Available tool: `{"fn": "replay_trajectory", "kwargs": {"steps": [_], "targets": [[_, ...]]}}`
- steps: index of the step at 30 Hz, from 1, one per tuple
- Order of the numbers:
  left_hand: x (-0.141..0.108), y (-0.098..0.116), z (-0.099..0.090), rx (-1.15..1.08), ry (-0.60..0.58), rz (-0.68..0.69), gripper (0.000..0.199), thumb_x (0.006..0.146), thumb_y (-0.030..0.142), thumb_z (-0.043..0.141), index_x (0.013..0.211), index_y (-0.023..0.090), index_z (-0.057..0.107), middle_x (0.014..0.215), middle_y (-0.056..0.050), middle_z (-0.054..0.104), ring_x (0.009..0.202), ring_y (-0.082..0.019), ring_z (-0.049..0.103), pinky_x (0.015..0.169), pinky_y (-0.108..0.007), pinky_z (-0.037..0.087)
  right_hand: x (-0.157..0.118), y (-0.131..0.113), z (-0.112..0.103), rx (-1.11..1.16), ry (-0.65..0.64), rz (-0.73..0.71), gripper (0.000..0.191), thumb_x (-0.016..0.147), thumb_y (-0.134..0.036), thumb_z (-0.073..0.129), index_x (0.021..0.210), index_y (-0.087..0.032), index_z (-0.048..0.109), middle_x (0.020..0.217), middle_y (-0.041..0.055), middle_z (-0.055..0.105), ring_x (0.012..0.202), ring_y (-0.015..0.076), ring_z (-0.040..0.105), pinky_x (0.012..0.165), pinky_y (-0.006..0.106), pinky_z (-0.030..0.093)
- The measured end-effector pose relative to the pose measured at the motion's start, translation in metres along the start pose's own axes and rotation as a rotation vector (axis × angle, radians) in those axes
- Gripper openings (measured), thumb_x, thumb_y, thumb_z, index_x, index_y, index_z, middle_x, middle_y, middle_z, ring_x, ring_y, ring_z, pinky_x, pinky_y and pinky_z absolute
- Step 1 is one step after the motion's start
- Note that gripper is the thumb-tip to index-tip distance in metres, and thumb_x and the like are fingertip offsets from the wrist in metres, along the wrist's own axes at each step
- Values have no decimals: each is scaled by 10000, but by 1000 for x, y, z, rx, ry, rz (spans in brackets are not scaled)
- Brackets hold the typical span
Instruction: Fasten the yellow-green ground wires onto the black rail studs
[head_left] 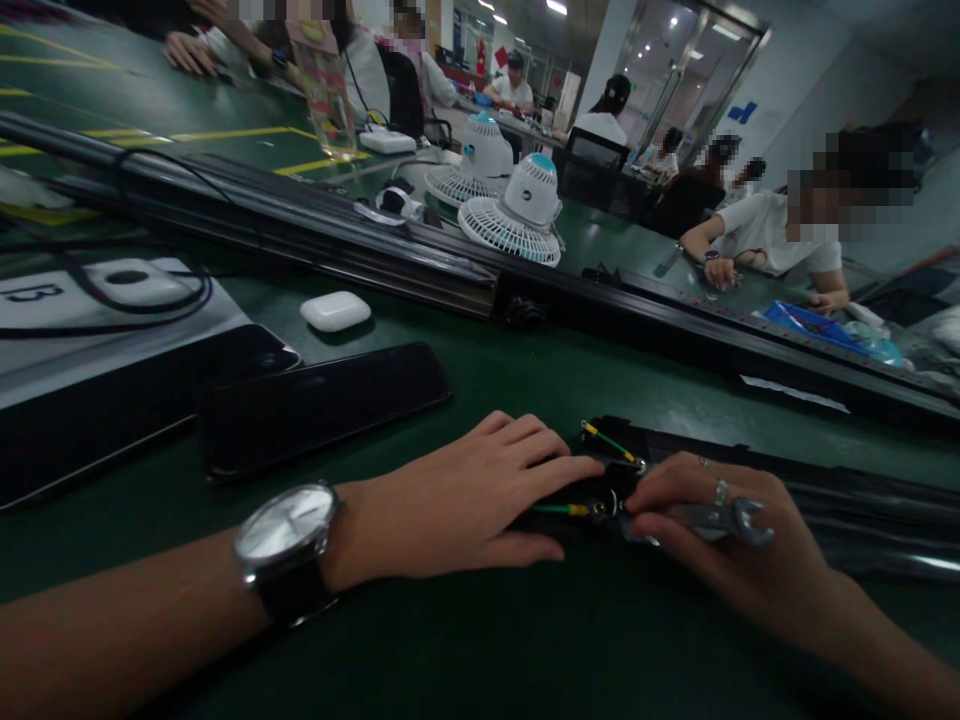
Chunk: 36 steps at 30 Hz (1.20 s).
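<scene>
In the lower middle of the frame, the left hand (465, 490) lies palm down with its fingers stretched out over a dark part, not curled round anything that shows; its underside is hidden. The right hand (742, 520), right of centre in the lower half, has a metal wrench (750, 522) pinched between thumb and fingers, the forked end pointing toward the right edge and the other end mostly covered by the fingers.

Between the hands sit two short green wires with yellow sleeves and ring-shaped ends: the upper wire (611, 440) slants just above the right fingertips, and the lower wire (555, 509) emerges from beneath the left hand. A long black profile (847, 490) runs from beside the right hand to the right edge of the frame.

A wristwatch (289, 525) with a dark strap is on the left wrist. Left of centre on the green desk (487, 370) lie a flat black slab (322, 410) and, just above it, a small white case (335, 311). Long dark rails (337, 215) cross from the upper left to the right edge, and beyond them, at upper centre, stand two white fans (525, 195). At upper right, a person in a white shirt (787, 230) sits near a blue bag (817, 330).
</scene>
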<state>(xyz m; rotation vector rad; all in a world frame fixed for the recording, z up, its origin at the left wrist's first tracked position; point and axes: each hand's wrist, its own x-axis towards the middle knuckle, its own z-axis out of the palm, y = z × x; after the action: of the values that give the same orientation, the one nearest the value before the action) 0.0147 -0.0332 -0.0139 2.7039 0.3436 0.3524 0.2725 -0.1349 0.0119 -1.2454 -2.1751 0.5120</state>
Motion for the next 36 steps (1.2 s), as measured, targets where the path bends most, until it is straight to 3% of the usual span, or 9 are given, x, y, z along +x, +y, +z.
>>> {"fn": "replay_trajectory", "kwargs": {"steps": [12,19,36], "targets": [[-1,-1,1,-6,-17,-2,655,937,441,686,1508,284,404,1392,-67,569,1255,-268,512,1046,-393,371,-2,0,5,-32,0,39,89,952,-184,687,1017,-244,686,869,-25,750,747,129,687,688,256,502],[1,0,0,-8,-18,-15,656,932,432,697,1504,290,410,1388,-60,570,1250,-260,514,1047,-385,367,2,0,-9,-26,-118,-128,103,1006,-134,588,1071,-193,642,985,45,728,938,175,662,842,335,518],[0,0,0,-15,-6,-1,659,923,427,706,1498,282,418,1361,-71,586,1235,-265,525,1037,-386,381,3,-2,-3,3,-37,-94,97,979,-103,589,1012,-183,631,925,55,719,869,176,669,782,325,534]]}}
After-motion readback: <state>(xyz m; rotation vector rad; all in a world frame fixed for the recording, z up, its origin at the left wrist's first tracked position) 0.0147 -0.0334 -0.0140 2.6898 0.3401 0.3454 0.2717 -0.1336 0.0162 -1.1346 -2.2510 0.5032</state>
